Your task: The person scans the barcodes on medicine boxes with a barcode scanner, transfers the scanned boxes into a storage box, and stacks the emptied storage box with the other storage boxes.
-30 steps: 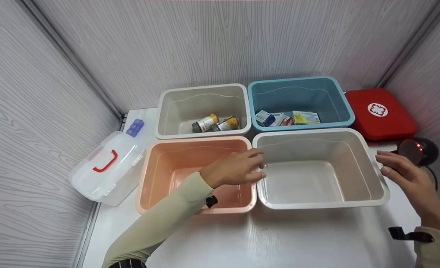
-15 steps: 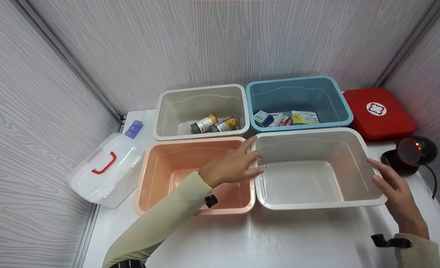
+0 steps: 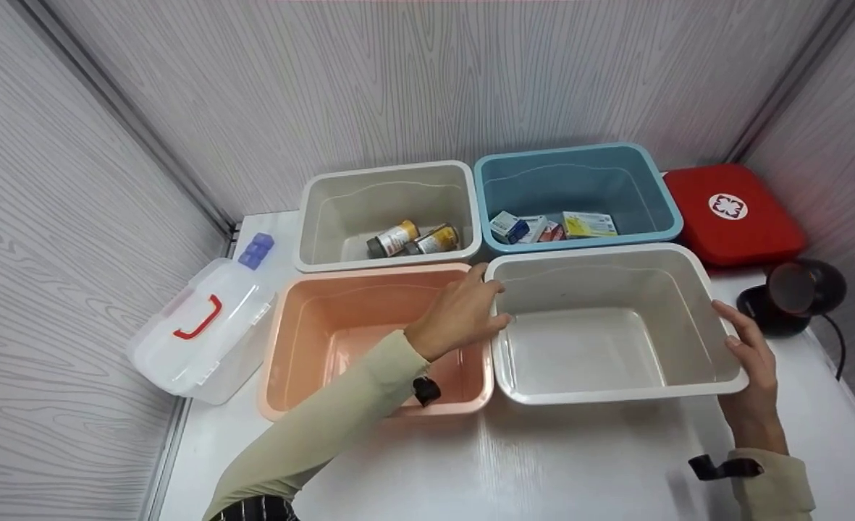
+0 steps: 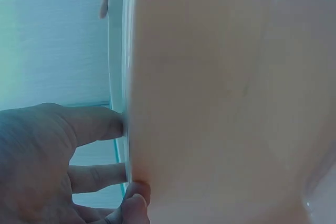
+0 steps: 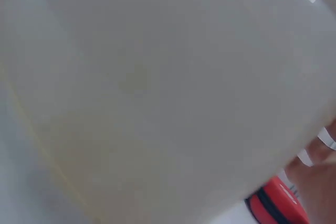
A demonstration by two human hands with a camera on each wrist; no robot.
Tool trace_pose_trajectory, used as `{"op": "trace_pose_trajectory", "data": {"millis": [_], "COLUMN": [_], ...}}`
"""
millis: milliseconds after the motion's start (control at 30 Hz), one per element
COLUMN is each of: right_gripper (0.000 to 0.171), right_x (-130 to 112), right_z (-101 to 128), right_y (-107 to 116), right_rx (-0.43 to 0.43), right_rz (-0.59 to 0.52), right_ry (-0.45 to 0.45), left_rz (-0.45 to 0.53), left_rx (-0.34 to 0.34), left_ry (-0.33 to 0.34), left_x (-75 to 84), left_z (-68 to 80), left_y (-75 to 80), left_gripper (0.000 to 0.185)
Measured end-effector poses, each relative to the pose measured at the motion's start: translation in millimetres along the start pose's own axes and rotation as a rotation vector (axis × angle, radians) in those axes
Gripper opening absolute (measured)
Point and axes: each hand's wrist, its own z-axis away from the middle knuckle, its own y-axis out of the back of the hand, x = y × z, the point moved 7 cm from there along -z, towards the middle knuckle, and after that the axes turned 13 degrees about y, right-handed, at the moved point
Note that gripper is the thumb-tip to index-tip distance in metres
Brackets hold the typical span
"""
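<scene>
Both hands are at the front-right bin (image 3: 579, 354), a light grey plastic tub with nothing inside. My left hand (image 3: 460, 311) reaches across the orange bin (image 3: 369, 412) and takes hold of the grey bin's left rim; in the left wrist view its thumb and fingers (image 4: 100, 177) meet at the rim where the two bins adjoin. On the opposite side, my right hand (image 3: 751, 354) grips the right rim, thumb on top and the other fingers partly hidden behind the wall. The grey bin's wall (image 5: 173, 87) fills most of the right wrist view.
Behind stand another grey bin (image 3: 391, 168) with two bottles (image 3: 394, 239) and a blue bin (image 3: 579, 152) holding several medicine boxes (image 3: 588, 225). A red case (image 3: 746, 224) and black round-headed device (image 3: 796, 293) are at right. Left are a clear lidded box (image 3: 203, 325) and purple pill organizer (image 3: 256, 250).
My right hand has moved left from beside the black device onto the grey bin's right rim. The left fingers have drawn in around the left rim. The bin has barely moved.
</scene>
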Motion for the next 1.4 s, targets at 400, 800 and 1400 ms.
{"op": "trace_pose_trajectory", "data": {"millis": [400, 800, 1400], "right_gripper": [0.054, 0.052, 0.053], "right_x": [-14.5, -69.4, -142.7], "right_z": [0.4, -12.5, -56.3], "right_y": [-10.1, -32.3, -140.6], "right_rx": [0.075, -0.041, -0.145], "right_rz": [-0.141, -0.229, -0.105], "right_ry": [0.07, 0.174, 0.247], "left_rz": [0.272, 0.636, 0.875], "left_rx": [-0.118, -0.142, -0.013], "left_ry": [0.014, 0.041, -0.022], "left_x": [-2.9, 10.0, -29.5], "left_z": [3.9, 15.2, 65.9], "left_y": [8.4, 44.4, 162.2], "left_gripper": [0.064, 0.061, 0.062]}}
